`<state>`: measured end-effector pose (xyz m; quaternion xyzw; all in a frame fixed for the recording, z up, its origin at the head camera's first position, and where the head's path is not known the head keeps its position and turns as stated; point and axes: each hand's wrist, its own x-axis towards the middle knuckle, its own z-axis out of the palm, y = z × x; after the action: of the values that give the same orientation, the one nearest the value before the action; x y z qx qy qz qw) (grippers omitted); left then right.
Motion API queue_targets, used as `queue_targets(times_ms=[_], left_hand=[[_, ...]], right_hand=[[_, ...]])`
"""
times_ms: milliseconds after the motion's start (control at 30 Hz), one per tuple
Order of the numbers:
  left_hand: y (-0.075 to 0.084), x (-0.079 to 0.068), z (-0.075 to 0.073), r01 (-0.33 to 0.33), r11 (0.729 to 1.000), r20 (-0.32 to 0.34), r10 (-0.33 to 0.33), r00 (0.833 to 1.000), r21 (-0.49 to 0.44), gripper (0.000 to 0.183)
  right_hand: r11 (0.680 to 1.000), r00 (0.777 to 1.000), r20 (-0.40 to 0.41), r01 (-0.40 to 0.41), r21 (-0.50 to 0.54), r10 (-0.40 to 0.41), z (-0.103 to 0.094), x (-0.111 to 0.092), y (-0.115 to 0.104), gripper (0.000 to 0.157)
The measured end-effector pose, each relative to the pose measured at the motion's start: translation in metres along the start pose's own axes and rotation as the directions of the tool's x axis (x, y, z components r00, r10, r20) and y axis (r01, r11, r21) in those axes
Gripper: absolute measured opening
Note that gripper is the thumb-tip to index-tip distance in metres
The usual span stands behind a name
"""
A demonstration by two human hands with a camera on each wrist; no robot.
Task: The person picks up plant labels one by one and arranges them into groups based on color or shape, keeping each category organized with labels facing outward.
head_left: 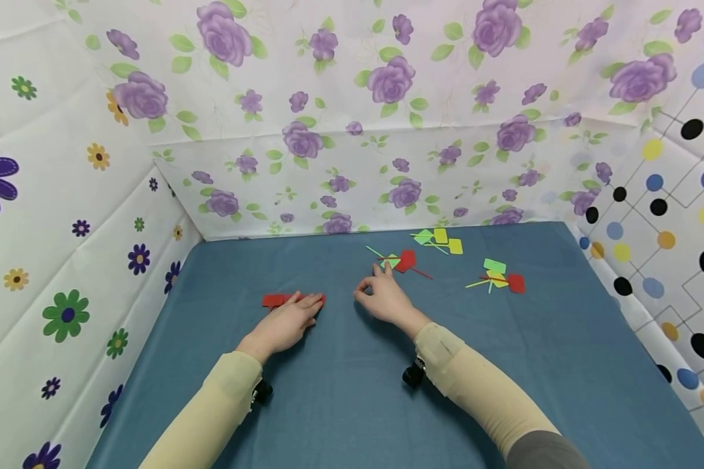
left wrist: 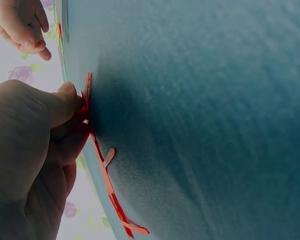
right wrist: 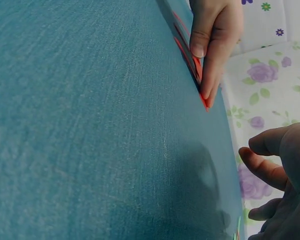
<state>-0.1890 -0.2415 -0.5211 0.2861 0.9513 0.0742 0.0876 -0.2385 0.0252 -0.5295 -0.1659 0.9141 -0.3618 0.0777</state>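
Note:
My left hand (head_left: 285, 324) rests with fairly straight fingers on a cluster of flat red tags (head_left: 273, 300) at the table's left middle. In the left wrist view, thumb and fingertips touch the red tags (left wrist: 111, 192), whose thin stems stick out along the cloth. The fingers cover part of the tags. My right hand (head_left: 385, 298) hovers above the cloth with loosely bent fingers and nothing between thumb and forefinger. Just beyond its fingertips lie a green tag (head_left: 390, 262) and a red tag (head_left: 407, 260) with a thin stem.
Toward the back lie green and yellow tags (head_left: 455, 246). Farther right is another pile with a green tag (head_left: 495, 266), a yellow one and a red tag (head_left: 515, 283). A blue cloth (head_left: 352, 404) covers the table, and patterned sheets (head_left: 352, 163) enclose it at the back and sides.

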Motion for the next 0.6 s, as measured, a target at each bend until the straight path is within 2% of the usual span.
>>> queue_targets(times_ms=[600], left_hand=[[-0.0018,-0.0025,-0.0019,0.003,0.999,0.085,0.0,0.996,-0.04,0.069]], right_hand=[[1.0,1.0,0.011,-0.008,0.003,0.008,-0.0035,-0.0032,0.0054,0.019]])
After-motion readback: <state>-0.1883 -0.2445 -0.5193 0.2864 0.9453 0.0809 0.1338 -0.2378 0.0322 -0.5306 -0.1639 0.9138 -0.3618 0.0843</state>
